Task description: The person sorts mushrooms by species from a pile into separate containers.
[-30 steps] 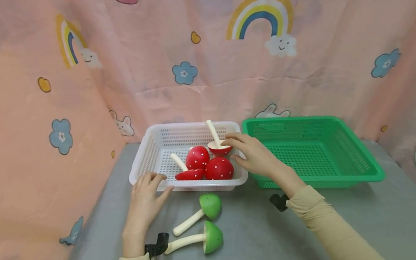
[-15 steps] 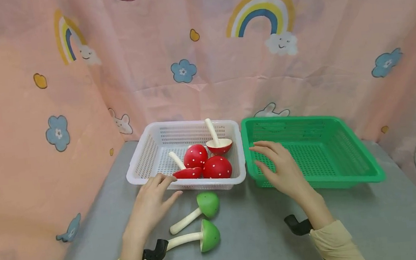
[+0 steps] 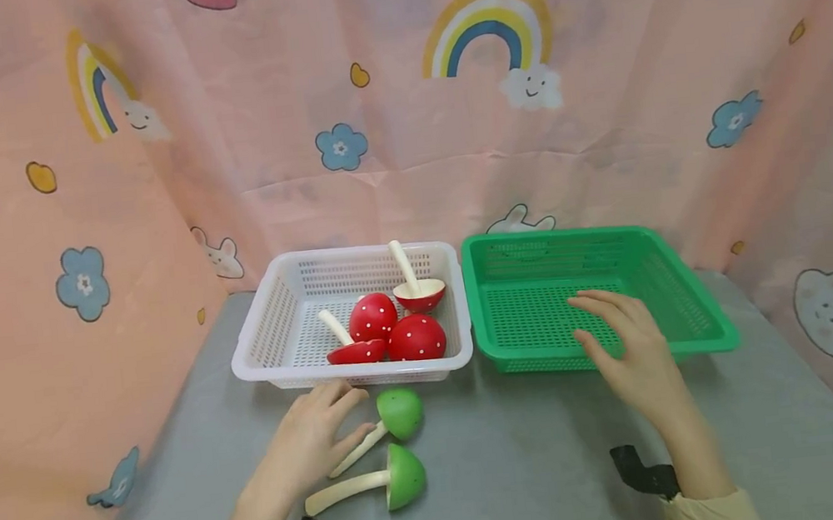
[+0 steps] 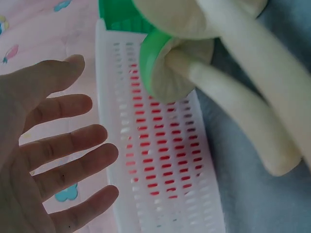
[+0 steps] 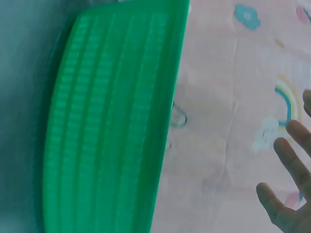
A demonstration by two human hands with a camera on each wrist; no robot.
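Observation:
Two green toy mushrooms lie on the grey table, one (image 3: 390, 417) nearer the baskets, the other (image 3: 392, 480) nearer me. My left hand (image 3: 314, 446) hovers open beside them, fingers spread, fingertips close to the first mushroom's pale stem (image 4: 228, 104); contact is unclear. Several red white-dotted mushrooms (image 3: 401, 337) lie in the white basket (image 3: 259, 342). My right hand (image 3: 632, 356) is open with straight fingers over the front rim of the green basket (image 3: 691, 300), holding nothing. The green basket (image 5: 112, 121) fills the right wrist view.
Pink printed curtains close in the table at the back and on both sides. The two baskets stand side by side at the back. Bare grey tabletop (image 3: 527, 467) lies between my hands and toward the front.
My right hand left the red mushroom in the white basket and moved right over the green basket's front. My left hand slid back from the white basket's rim toward the green mushrooms.

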